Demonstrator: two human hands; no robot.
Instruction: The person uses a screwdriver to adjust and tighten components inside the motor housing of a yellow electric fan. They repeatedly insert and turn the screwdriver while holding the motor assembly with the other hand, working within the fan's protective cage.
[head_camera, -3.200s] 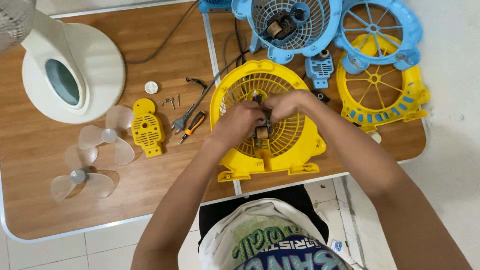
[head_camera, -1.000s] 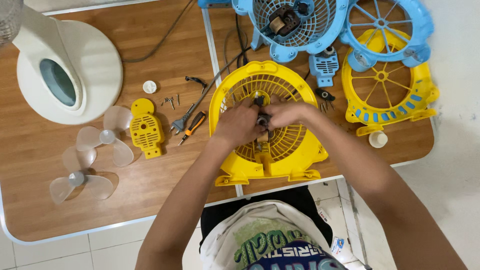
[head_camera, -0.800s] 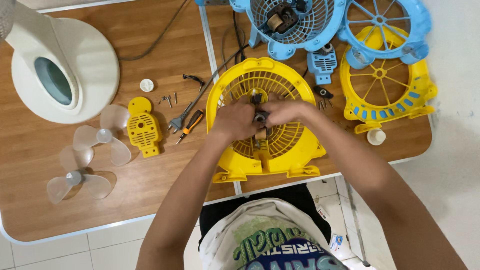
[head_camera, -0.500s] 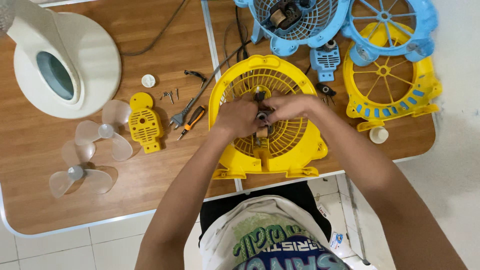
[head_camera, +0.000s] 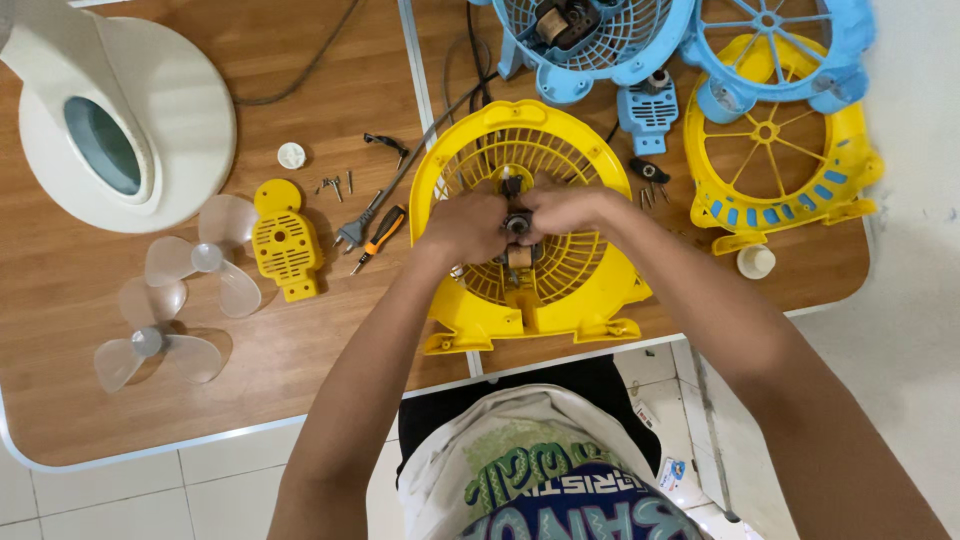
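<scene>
- Left hand (head_camera: 468, 226) and right hand (head_camera: 566, 210) meeting fingertip to fingertip over the middle of the yellow fan shell (head_camera: 528, 230), both pinched narrow on the small motor (head_camera: 518, 223) at its hub.
- Motor sitting at the shell's centre, right between the two grips; lower part showing just under the fingers.
- Shell lying flat on the table (head_camera: 300, 350), straddling the seam between two wooden tops, its feet toward the near edge.
- Just left of the left grip: orange-handled screwdriver (head_camera: 378, 235) and a plug (head_camera: 350, 233) on a grey cord, with loose screws (head_camera: 335, 185) beyond.
- Further left: small yellow cover (head_camera: 285, 240), then two clear blades (head_camera: 200, 262), one nearer the table edge.
- Well left and beyond: white fan base (head_camera: 130, 120).
- Right of the right grip: yellow front grille (head_camera: 775, 150), partly under a blue grille (head_camera: 775, 40); white cap (head_camera: 755, 262) near its lower edge.
- Beyond the grips: blue shell (head_camera: 590, 40) with its own motor, small blue cover (head_camera: 648, 105) beside it.
</scene>
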